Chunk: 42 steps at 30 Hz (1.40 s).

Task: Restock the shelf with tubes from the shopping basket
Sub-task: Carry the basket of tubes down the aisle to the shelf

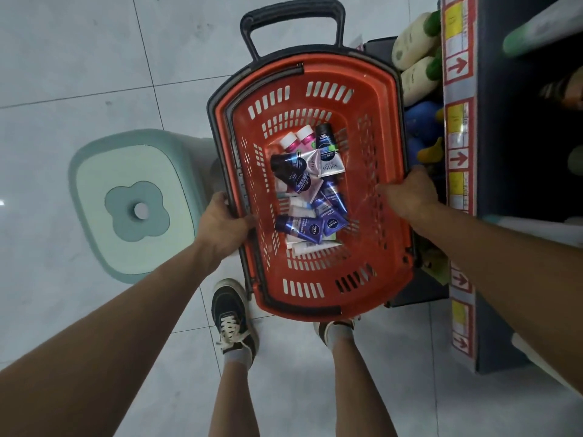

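Both arms reached fwd & down. Left hand (224, 223) had its grip curled on the basket (315, 298) rim; right hand (410, 193) gripped the opposite rim. Tubes (310, 197) lay piled inside, shelf (459, 121) just beside at right.

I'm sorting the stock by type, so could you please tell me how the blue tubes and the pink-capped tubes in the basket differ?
The blue tubes lie at the near end of the basket; the pink-capped tubes lie at the far end. The former have dark blue bodies, the latter white bodies. Both pairs lie flat, side by side.
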{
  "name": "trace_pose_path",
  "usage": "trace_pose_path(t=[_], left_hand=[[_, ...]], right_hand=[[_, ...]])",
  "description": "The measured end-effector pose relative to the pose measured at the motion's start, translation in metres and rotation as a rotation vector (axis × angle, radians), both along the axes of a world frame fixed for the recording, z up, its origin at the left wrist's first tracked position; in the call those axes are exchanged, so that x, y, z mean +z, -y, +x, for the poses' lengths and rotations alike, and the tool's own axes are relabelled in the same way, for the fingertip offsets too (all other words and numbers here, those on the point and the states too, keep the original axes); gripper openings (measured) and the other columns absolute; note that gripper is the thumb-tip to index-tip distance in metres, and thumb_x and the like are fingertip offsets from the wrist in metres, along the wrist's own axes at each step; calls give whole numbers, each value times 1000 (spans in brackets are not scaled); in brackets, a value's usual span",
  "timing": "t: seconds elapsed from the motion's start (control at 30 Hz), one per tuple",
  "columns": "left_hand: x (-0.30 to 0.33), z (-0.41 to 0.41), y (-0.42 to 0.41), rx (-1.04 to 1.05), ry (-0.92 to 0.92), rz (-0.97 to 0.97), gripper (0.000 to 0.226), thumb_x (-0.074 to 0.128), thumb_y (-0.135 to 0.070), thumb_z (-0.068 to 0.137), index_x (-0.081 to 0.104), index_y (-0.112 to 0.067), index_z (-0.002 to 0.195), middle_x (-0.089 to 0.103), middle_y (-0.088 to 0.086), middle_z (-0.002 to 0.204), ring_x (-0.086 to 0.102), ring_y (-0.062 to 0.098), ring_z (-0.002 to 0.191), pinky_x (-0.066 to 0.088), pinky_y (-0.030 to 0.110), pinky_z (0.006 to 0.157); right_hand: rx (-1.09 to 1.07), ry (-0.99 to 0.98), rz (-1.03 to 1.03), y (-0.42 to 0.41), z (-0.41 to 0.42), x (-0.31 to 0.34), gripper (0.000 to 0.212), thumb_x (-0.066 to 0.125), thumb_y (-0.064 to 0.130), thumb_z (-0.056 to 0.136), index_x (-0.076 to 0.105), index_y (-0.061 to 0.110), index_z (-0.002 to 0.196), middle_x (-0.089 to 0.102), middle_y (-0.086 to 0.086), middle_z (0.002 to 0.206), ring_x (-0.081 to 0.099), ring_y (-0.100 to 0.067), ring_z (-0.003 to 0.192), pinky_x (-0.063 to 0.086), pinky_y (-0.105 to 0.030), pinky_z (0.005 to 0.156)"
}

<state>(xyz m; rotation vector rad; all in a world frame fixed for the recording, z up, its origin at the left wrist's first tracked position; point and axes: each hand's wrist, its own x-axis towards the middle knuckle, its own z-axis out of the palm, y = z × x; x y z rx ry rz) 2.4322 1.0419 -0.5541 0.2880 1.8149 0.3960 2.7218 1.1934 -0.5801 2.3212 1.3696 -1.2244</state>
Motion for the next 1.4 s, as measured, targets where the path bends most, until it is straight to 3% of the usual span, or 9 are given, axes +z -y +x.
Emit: trace_pose_path(t=[0.13,0.33,0.47,0.57,0.67,0.8,1.07,1.17,1.4], left_hand=[[22,-3,-3,-49,-55,-9,85,80,-45,82,38,-23,152,67,-4,135,72,18,110,58,53,98],[112,-5,-17,-147,-134,1,67,70,-43,96,42,-17,151,57,4,148,62,26,125,50,53,109],[194,-7,-20,-317,-167,22,53,59,-35,102,47,-10,148,57,11,149,57,31,132,45,45,112],[258,-8,-11,-372,-197,52,54,56,-34,103,46,-8,150,54,14,152,54,32,136,42,45,113],[314,-12,6,-359,-212,78,53,58,-33,100,49,-12,148,57,11,150,55,30,134,44,46,113],[378,-17,34,-335,-245,127,57,61,-32,98,49,-9,149,59,11,148,57,28,132,46,43,110],[482,-46,80,-311,-320,197,55,59,-26,100,48,-14,152,57,7,149,55,26,134,44,39,113],[511,-66,97,-350,-335,231,57,57,-29,99,46,-17,154,55,5,152,54,26,136,44,39,113],[552,-127,140,-458,-396,336,57,54,-31,98,45,-21,153,61,2,144,66,23,108,52,32,94]], right_hand=[[211,65,30,9,-3,19,81,77,36,87,33,5,147,54,-19,137,61,-37,116,55,-45,93],[391,129,-2,28,-12,93,51,67,42,84,56,10,123,60,-17,120,63,-37,105,57,-48,90],[459,57,-21,43,-29,163,28,57,39,80,64,17,95,66,-10,97,65,-27,77,52,-32,67],[486,10,-16,62,-45,223,13,60,30,85,62,18,87,63,0,84,64,-23,73,52,-32,64],[529,-39,-24,79,-54,271,24,54,41,79,63,20,87,66,1,87,67,-22,77,60,-39,69],[618,-43,10,98,-73,346,12,63,30,87,55,21,84,60,2,83,61,-17,73,50,-30,57],[750,-1,57,126,-109,463,22,59,33,87,61,19,104,72,-6,108,68,-27,93,58,-37,81],[786,27,52,138,-126,497,30,57,32,93,63,16,117,70,-7,117,66,-28,105,53,-33,88],[757,41,112,182,-165,530,21,55,34,95,66,19,105,71,-2,103,68,-18,91,58,-43,90]])
